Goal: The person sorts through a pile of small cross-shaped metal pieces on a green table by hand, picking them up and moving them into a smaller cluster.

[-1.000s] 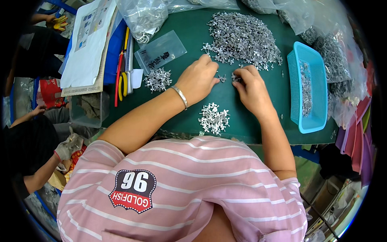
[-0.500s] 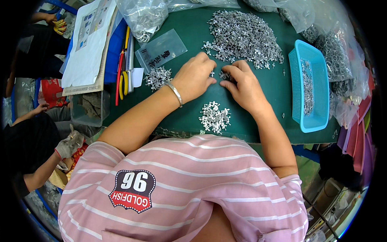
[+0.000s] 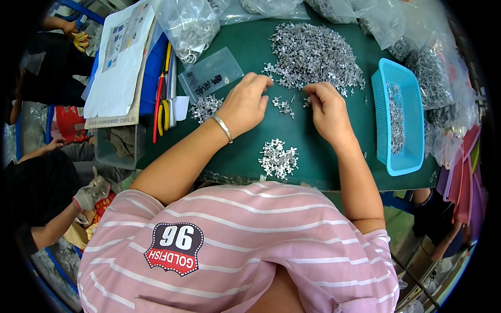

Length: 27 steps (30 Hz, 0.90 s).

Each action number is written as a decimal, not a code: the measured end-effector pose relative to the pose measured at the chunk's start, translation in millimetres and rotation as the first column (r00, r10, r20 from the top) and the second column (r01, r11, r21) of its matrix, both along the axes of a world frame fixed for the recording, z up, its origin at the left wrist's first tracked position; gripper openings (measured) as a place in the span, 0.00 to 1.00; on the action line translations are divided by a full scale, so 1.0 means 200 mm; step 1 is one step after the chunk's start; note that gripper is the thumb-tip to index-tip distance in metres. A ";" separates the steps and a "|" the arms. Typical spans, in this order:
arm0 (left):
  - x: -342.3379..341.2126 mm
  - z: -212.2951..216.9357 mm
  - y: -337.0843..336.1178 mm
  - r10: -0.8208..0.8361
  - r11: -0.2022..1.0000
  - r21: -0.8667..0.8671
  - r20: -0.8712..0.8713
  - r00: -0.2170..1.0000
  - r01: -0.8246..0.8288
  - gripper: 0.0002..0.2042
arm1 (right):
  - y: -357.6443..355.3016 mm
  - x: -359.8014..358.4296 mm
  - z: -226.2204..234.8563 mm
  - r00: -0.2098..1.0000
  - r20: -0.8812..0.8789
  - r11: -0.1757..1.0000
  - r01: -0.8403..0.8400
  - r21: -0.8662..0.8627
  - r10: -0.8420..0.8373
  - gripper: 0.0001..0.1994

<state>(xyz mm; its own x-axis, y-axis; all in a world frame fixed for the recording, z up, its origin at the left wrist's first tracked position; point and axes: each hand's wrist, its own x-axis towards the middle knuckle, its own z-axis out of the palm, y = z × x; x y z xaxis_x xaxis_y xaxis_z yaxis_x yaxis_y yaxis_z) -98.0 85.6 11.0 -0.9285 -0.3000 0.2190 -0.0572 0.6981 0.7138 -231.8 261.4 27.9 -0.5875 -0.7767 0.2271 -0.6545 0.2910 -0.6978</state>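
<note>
Small silvery cross-shaped metal parts lie loose on the green table between my hands. My left hand, with a bangle at its wrist, rests beside them; its fingers are bent, the thumb stands apart from the index finger, and nothing shows between them. On the other side my right hand is curled, with a few of the same metal parts at its fingertips; its palm is hidden. Beyond both hands spreads a large heap of these parts. A small pile sits near my body, and another pile beside my left wrist.
At right stands a blue plastic basket with metal parts inside. Bags of metal rings crowd the far right. Pliers, a clear bag, papers and a clear tub are at left. Other people work on both sides.
My hands have moved apart, the right one to the right and slightly nearer. Loose metal parts now show between them. A person's arm has appeared at the lower right.
</note>
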 end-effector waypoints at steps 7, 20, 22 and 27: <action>0.03 -0.04 0.07 -0.061 0.989 -0.140 -0.079 0.995 0.049 0.13 | -0.03 0.12 -0.11 0.990 -0.001 0.984 -0.140 -0.111 0.141 0.16; 0.01 -0.14 0.09 0.004 0.997 -0.070 -0.169 0.986 -0.016 0.08 | -0.12 0.11 -0.04 0.990 0.057 0.991 -0.129 -0.040 0.132 0.04; 0.02 -0.12 0.10 0.015 0.998 -0.058 -0.152 0.988 -0.024 0.09 | -0.11 0.10 -0.02 0.988 0.079 0.991 -0.130 -0.016 0.131 0.05; 0.04 -0.13 0.11 0.059 0.997 -0.037 -0.154 0.986 -0.066 0.11 | -0.05 0.13 0.01 0.991 0.057 0.990 -0.123 0.065 0.119 0.12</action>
